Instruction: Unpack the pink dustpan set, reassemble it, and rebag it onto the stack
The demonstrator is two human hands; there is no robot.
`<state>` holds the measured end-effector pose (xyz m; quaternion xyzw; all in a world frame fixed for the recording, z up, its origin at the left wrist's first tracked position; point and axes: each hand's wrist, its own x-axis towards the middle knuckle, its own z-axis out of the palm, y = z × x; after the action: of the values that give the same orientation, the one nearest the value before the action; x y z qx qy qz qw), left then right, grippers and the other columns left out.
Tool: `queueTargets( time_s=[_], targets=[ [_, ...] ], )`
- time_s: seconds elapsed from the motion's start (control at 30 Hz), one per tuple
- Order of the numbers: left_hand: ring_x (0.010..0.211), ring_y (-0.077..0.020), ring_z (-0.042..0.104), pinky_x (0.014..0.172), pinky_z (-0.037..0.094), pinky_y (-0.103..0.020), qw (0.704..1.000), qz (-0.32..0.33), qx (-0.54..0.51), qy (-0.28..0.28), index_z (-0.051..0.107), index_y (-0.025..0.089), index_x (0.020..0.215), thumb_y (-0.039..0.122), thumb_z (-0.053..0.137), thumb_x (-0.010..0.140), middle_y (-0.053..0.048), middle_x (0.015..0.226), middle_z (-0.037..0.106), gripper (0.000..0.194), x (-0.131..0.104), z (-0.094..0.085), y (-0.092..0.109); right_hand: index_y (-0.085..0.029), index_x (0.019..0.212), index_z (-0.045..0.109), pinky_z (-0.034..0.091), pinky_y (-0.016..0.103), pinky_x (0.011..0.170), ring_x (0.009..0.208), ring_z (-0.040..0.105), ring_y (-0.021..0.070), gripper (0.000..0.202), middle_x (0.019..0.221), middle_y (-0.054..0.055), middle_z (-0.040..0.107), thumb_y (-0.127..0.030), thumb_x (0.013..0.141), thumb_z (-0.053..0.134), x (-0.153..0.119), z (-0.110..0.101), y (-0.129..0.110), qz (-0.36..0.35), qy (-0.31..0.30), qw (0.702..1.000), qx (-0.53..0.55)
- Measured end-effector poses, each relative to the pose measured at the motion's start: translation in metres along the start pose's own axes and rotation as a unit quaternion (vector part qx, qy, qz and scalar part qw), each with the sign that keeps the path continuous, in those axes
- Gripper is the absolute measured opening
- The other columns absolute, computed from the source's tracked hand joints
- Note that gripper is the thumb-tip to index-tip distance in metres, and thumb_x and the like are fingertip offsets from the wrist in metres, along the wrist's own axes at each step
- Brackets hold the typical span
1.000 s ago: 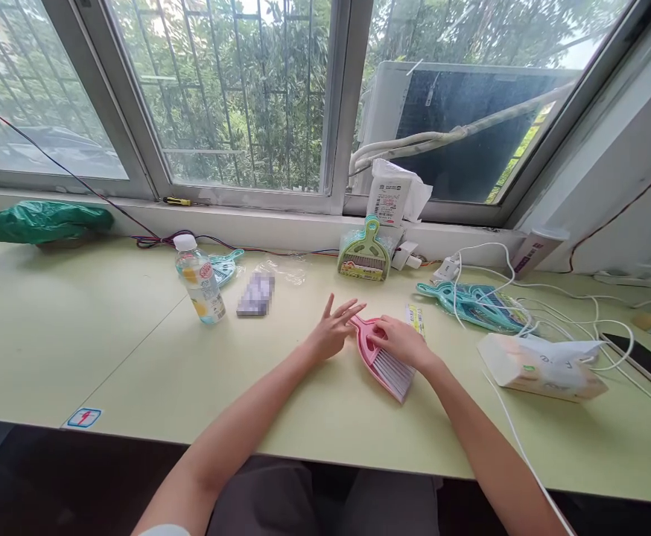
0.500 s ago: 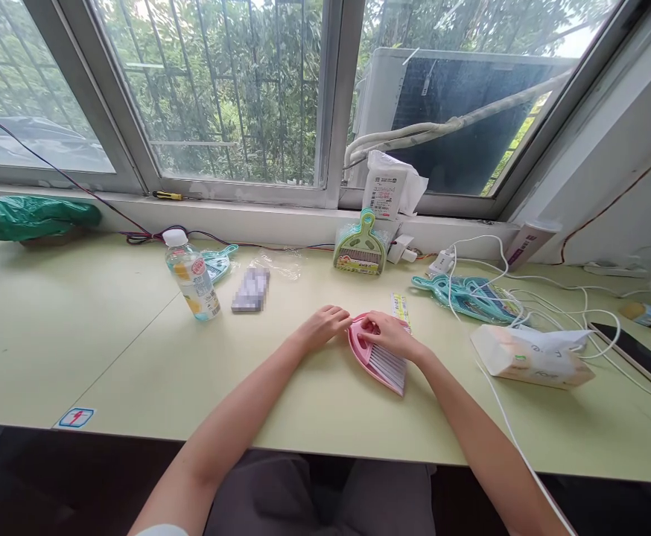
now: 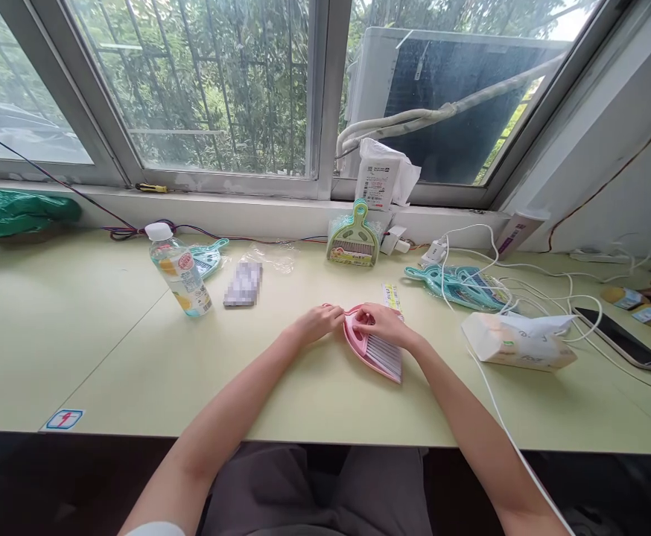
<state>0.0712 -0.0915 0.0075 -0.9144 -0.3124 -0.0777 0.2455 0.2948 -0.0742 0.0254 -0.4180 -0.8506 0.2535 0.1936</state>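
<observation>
A pink dustpan (image 3: 363,355) with a matching small hand brush (image 3: 383,353) nested in it lies on the table in front of me, pale bristles pointing toward the lower right. My left hand (image 3: 319,324) is closed around the handle end at the left. Over the brush's upper part, my right hand (image 3: 382,325) grips with thumb and fingers bent; its fingertips partly cover the pink body. Just behind the right hand lies a yellow printed card (image 3: 392,296).
Behind stands a packaged green dustpan set (image 3: 353,242). Packaged teal sets (image 3: 462,287) lie under white cables at right, near a tissue pack (image 3: 518,342) and a phone (image 3: 619,339). Leftward are a drink bottle (image 3: 180,275), a blurred flat item (image 3: 243,284) and another teal set (image 3: 209,257).
The whole view has shifted slightly. Both hands keep their hold on the pink dustpan and brush, with hardly any visible movement.
</observation>
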Motion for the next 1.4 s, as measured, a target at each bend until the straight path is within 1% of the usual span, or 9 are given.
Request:
queueTargets(
  time_s=[0.17, 0.47, 0.63, 0.77, 0.83, 0.93, 1.1, 1.27, 1.4],
  targets=[
    [0.085, -0.0139, 0.065, 0.071, 0.050, -0.025, 1.000, -0.012, -0.001, -0.015, 0.056, 0.014, 0.099, 0.002, 0.043, 0.090, -0.007, 0.102, 0.064, 0.020, 0.000, 0.003, 0.001, -0.020, 0.076, 0.060, 0.043, 0.031, 0.074, 0.082, 0.058, 0.0169, 0.015, 0.094, 0.003, 0.065, -0.035, 0.079, 0.060, 0.002, -0.001, 0.003, -0.003, -0.001, 1.000, -0.006],
    [0.091, -0.0157, 0.066, 0.074, 0.051, -0.028, 1.000, 0.010, 0.013, 0.007, 0.057, 0.013, 0.102, -0.003, 0.036, 0.089, -0.009, 0.108, 0.065, 0.029, 0.001, 0.003, 0.003, -0.021, 0.080, 0.061, 0.045, 0.032, 0.076, 0.087, 0.059, 0.0191, 0.012, 0.094, 0.004, 0.067, -0.033, 0.081, 0.057, -0.001, -0.006, -0.001, -0.020, -0.010, 0.999, -0.031],
    [0.103, -0.0174, 0.062, 0.091, 0.048, -0.030, 0.999, 0.022, 0.003, 0.047, 0.056, 0.014, 0.108, 0.005, 0.037, 0.093, -0.010, 0.115, 0.064, 0.026, 0.001, 0.002, 0.002, -0.021, 0.078, 0.060, 0.044, 0.030, 0.075, 0.085, 0.060, 0.0180, 0.013, 0.093, 0.003, 0.067, -0.034, 0.081, 0.058, -0.002, -0.008, -0.003, -0.025, 0.013, 0.997, -0.066],
    [0.109, -0.0181, 0.059, 0.101, 0.043, -0.032, 0.996, 0.047, -0.001, 0.075, 0.055, 0.013, 0.115, 0.008, 0.035, 0.095, -0.010, 0.116, 0.063, 0.029, 0.002, 0.000, 0.000, -0.022, 0.077, 0.060, 0.042, 0.028, 0.071, 0.082, 0.059, 0.0165, 0.014, 0.091, 0.002, 0.067, -0.035, 0.081, 0.059, -0.003, -0.009, -0.001, -0.020, 0.012, 0.997, -0.070],
    [0.109, -0.0184, 0.059, 0.099, 0.044, -0.033, 0.995, 0.059, 0.010, 0.075, 0.053, 0.013, 0.119, 0.007, 0.034, 0.095, -0.010, 0.115, 0.063, 0.032, 0.002, -0.001, 0.000, -0.022, 0.077, 0.061, 0.042, 0.028, 0.070, 0.081, 0.059, 0.0166, 0.014, 0.090, 0.002, 0.067, -0.035, 0.081, 0.059, -0.003, -0.010, 0.001, -0.020, 0.012, 0.998, -0.066],
    [0.105, -0.0180, 0.061, 0.091, 0.047, -0.031, 0.996, 0.061, 0.012, 0.063, 0.055, 0.012, 0.117, 0.005, 0.033, 0.094, -0.010, 0.111, 0.065, 0.033, 0.002, -0.001, 0.001, -0.021, 0.078, 0.061, 0.043, 0.029, 0.072, 0.082, 0.059, 0.0173, 0.014, 0.088, 0.003, 0.066, -0.035, 0.081, 0.060, -0.002, -0.009, 0.005, -0.029, 0.011, 0.998, -0.046],
    [0.103, -0.0166, 0.063, 0.086, 0.049, -0.029, 0.997, 0.028, -0.037, 0.059, 0.057, 0.013, 0.116, 0.004, 0.036, 0.093, -0.011, 0.114, 0.065, 0.033, 0.004, 0.003, 0.008, -0.020, 0.078, 0.061, 0.044, 0.031, 0.074, 0.084, 0.058, 0.0191, 0.013, 0.087, 0.004, 0.066, -0.033, 0.080, 0.060, -0.001, -0.010, 0.008, -0.039, 0.001, 0.999, -0.025],
    [0.096, -0.0165, 0.066, 0.084, 0.051, -0.029, 0.999, 0.002, -0.028, 0.031, 0.059, 0.012, 0.114, 0.003, 0.032, 0.092, -0.011, 0.110, 0.067, 0.036, 0.006, 0.003, 0.013, -0.020, 0.080, 0.064, 0.045, 0.032, 0.076, 0.087, 0.057, 0.0202, 0.015, 0.089, 0.005, 0.066, -0.034, 0.080, 0.060, 0.001, -0.009, 0.012, -0.047, 0.002, 0.999, -0.020],
    [0.091, -0.0156, 0.066, 0.083, 0.051, -0.029, 0.999, -0.009, -0.029, 0.026, 0.060, 0.013, 0.112, 0.004, 0.032, 0.093, -0.010, 0.106, 0.067, 0.035, 0.007, 0.002, 0.016, -0.020, 0.080, 0.065, 0.044, 0.033, 0.079, 0.088, 0.058, 0.0204, 0.017, 0.088, 0.004, 0.067, -0.036, 0.078, 0.061, 0.003, -0.008, 0.017, -0.047, -0.004, 0.999, -0.005]
  ],
)
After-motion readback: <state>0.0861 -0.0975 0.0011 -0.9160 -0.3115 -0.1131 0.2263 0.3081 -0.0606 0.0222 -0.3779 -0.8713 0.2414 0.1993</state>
